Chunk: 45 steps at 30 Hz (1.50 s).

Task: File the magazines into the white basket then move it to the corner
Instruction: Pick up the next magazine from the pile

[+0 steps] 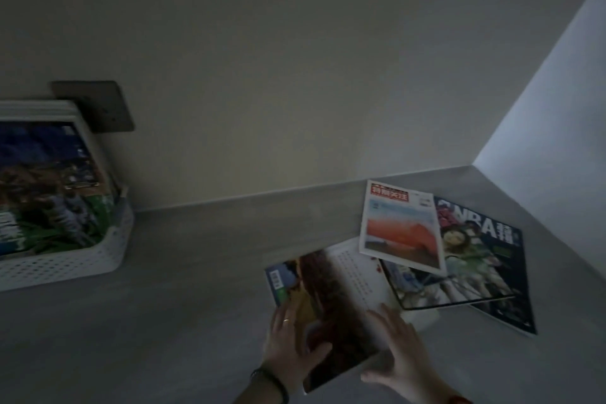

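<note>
A white perforated basket point(69, 264) stands at the left on the grey counter, with a colourful magazine point(49, 187) leaning upright inside it. At the right lie several loose magazines: a dark brown-covered one point(331, 302) nearest me, an orange-and-white one point(401, 229) on top, and a dark NBA one point(485, 259) beneath. My left hand point(293, 344) rests flat on the brown magazine's left side. My right hand point(401, 351) lies spread on its right edge, fingers apart. Whether either hand grips it is unclear.
A dark wall plate point(98, 106) sits behind the basket. The counter's far corner point(472, 167) is at the right, where two walls meet, just beyond the loose magazines. The scene is dim.
</note>
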Motion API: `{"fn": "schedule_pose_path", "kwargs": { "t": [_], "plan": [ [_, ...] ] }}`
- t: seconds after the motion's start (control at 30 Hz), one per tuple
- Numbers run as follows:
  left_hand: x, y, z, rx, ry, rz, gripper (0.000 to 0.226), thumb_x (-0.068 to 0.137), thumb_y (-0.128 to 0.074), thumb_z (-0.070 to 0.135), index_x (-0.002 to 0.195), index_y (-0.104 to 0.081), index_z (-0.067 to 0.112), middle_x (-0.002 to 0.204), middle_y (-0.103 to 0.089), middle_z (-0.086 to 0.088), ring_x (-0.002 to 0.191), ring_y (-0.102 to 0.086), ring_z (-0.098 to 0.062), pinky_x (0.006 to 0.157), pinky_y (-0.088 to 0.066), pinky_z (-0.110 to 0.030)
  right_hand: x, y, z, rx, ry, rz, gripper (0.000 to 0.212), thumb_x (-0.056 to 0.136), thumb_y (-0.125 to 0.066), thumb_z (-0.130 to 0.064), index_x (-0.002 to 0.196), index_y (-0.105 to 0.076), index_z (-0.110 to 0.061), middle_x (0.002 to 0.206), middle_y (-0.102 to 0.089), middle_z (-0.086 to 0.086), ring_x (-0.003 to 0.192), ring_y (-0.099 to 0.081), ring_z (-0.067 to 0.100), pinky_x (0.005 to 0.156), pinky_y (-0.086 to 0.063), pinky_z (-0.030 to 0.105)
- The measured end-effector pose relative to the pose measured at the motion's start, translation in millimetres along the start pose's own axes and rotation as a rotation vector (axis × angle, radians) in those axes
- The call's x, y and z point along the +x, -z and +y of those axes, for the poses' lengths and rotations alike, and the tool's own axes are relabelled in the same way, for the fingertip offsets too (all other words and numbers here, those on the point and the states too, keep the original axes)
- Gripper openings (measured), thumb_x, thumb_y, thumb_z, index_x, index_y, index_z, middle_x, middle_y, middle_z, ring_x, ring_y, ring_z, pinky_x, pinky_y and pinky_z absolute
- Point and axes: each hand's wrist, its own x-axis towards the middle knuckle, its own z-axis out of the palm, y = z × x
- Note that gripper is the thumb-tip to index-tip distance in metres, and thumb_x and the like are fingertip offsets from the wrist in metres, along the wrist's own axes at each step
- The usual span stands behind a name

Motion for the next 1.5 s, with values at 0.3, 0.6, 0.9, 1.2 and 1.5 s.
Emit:
{"fn": "schedule_pose_path", "kwargs": {
  "t": [0.3,0.6,0.9,1.2,1.5],
  "plan": [
    [-1.5,-44.1,23.9,0.696,-0.218,-0.184,0.115,0.051,-0.035,0.082,0.144,0.007,0.028,0.154,0.022,-0.01,0.137,-0.015,-0.027,0.115,0.006,-0.039,16.3,5.0,22.0,-0.407,0.295,0.221,0.066,0.025,-0.078,-0.068,0.068,-0.075,-0.018,0.074,-0.076,0.0,0.063,-0.07,0.013,0.052,-0.055,0.018],
    [20.3,-22.0,51.9,0.709,-0.113,-0.594,0.049,0.094,-0.031,0.042,0.14,-0.032,0.025,0.148,-0.036,-0.006,0.134,-0.034,-0.027,0.108,-0.035,-0.04,12.1,9.7,32.6,-0.402,0.503,0.449,0.013,0.053,-0.075,-0.031,0.061,-0.074,-0.02,0.07,-0.076,-0.002,0.06,-0.071,0.01,0.045,-0.053,0.016],
    [84.6,31.7,12.1,0.234,0.398,-0.193,0.074,0.086,-0.053,0.041,0.144,-0.017,0.013,0.154,-0.018,-0.009,0.14,-0.021,-0.028,0.116,-0.023,-0.042,1.5,3.0,39.3,-0.11,0.475,0.498,0.023,0.063,-0.06,-0.002,0.057,-0.072,-0.021,0.073,-0.075,-0.01,0.067,-0.072,0.009,0.062,-0.053,0.019],
    [93.2,17.1,13.1,0.062,0.455,-0.323,0.058,0.084,-0.059,0.034,0.133,-0.04,0.009,0.14,-0.044,-0.008,0.126,-0.044,-0.026,0.104,-0.038,-0.032,-34.9,-13.9,46.3,0.028,0.404,0.525,0.077,0.098,-0.007,-0.035,0.068,-0.075,-0.016,0.131,-0.026,-0.05,0.129,0.001,-0.024,0.104,-0.007,0.001],
    [45.2,54.9,6.2,0.064,0.202,-0.301,0.02,0.095,-0.041,0.012,0.094,-0.058,0.003,0.094,-0.058,-0.012,0.085,-0.046,-0.01,0.073,-0.034,-0.022,-38.1,-5.1,11.3,0.323,0.298,0.561,0.139,0.026,-0.07,0.012,0.139,-0.007,-0.038,0.151,0.004,-0.03,0.129,0.005,-0.023,0.09,-0.008,-0.009]
  ]
}}
